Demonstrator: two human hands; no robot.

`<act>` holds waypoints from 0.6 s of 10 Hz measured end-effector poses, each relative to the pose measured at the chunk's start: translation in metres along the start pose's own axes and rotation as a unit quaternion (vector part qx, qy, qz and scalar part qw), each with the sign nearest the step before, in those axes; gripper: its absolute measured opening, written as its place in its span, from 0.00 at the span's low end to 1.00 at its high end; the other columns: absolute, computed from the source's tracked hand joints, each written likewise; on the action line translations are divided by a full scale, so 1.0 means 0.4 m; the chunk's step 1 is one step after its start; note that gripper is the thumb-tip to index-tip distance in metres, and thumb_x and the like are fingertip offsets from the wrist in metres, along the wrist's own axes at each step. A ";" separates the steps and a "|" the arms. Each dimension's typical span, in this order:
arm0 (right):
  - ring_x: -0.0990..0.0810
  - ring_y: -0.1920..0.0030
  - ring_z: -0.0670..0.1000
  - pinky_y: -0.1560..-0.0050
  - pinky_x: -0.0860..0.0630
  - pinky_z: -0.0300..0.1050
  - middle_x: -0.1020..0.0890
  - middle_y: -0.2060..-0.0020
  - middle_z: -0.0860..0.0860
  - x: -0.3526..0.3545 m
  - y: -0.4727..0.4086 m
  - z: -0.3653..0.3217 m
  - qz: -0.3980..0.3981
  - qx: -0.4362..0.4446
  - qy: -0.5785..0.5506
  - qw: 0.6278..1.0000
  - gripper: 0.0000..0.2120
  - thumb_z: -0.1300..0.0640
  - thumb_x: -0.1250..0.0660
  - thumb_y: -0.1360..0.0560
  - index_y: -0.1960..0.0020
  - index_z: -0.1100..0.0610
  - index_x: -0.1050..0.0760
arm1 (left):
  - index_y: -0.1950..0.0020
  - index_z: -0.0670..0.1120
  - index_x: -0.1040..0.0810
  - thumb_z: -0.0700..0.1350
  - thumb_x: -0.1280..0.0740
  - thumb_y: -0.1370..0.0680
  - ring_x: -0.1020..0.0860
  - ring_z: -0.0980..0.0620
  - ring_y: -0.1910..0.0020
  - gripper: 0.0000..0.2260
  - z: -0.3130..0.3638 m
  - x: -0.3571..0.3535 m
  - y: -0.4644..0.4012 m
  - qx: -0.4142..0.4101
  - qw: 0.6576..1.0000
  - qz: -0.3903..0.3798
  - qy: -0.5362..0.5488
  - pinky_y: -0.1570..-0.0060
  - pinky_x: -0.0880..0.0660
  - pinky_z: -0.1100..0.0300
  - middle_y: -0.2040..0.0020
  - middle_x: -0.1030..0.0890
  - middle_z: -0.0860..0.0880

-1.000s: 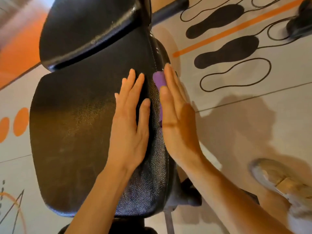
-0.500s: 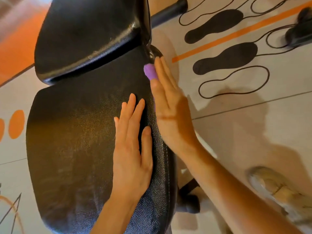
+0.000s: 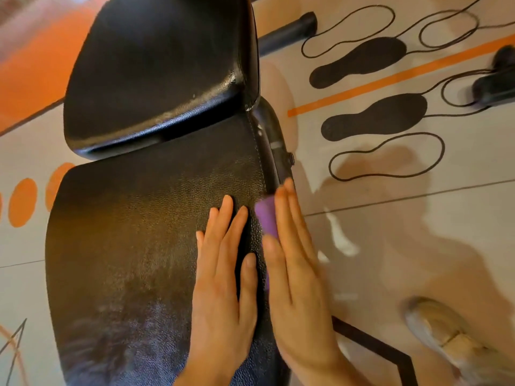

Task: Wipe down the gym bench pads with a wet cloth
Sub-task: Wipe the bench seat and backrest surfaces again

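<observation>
Pressing a purple cloth (image 3: pixel 266 218) against the black seat pad's (image 3: pixel 139 246) right edge, your flat right hand (image 3: pixel 298 291) covers it; your left hand (image 3: pixel 223 288) lies open beside, above pale floor (image 3: pixel 390 246) printed with footprints (image 3: pixel 373 117).

Both forearms are bare, with no sleeves showing. The left hand (image 3: pixel 220 296) and right hand (image 3: pixel 298 296) wear no gloves. One light grey shoe (image 3: pixel 446 338) with a tan strap shows.
</observation>
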State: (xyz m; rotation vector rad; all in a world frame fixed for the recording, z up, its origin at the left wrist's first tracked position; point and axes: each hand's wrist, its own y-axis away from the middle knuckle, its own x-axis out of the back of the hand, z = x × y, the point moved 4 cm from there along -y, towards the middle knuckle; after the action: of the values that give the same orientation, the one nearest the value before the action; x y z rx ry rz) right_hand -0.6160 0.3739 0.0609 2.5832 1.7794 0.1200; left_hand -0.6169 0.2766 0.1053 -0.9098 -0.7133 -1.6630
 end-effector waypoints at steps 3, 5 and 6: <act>0.29 0.36 0.35 0.41 0.35 0.21 0.28 0.30 0.43 -0.004 -0.234 -0.025 -0.001 -0.068 -0.045 0.997 0.22 0.45 0.49 0.17 0.24 0.47 0.41 | 0.28 0.50 0.31 0.47 0.42 0.19 0.37 0.57 0.26 0.19 0.020 0.040 -0.123 0.038 0.995 0.093 0.009 0.26 0.38 0.52 0.27 0.35 0.53; 0.37 0.26 0.41 0.32 0.39 0.28 0.35 0.26 0.44 0.026 -0.021 -0.064 0.014 -0.032 -0.040 0.999 0.24 0.48 0.43 0.18 0.25 0.54 0.37 | 0.29 0.51 0.29 0.50 0.45 0.19 0.34 0.55 0.29 0.18 -0.023 0.035 -0.199 0.089 0.988 0.124 -0.030 0.29 0.36 0.55 0.29 0.33 0.50; 0.32 0.31 0.37 0.34 0.37 0.26 0.29 0.30 0.44 0.015 -0.138 -0.064 -0.011 -0.029 -0.029 0.999 0.20 0.49 0.46 0.18 0.28 0.53 0.32 | 0.29 0.52 0.29 0.52 0.46 0.19 0.34 0.55 0.29 0.19 -0.016 0.034 -0.200 0.093 0.987 0.125 -0.040 0.31 0.33 0.51 0.28 0.33 0.52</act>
State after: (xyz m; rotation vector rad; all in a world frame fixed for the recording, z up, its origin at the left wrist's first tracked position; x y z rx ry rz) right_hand -0.6670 0.3982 0.0842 2.5001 1.7578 0.0944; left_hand -0.6976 0.2852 0.1124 -0.8964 -0.7619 -1.3222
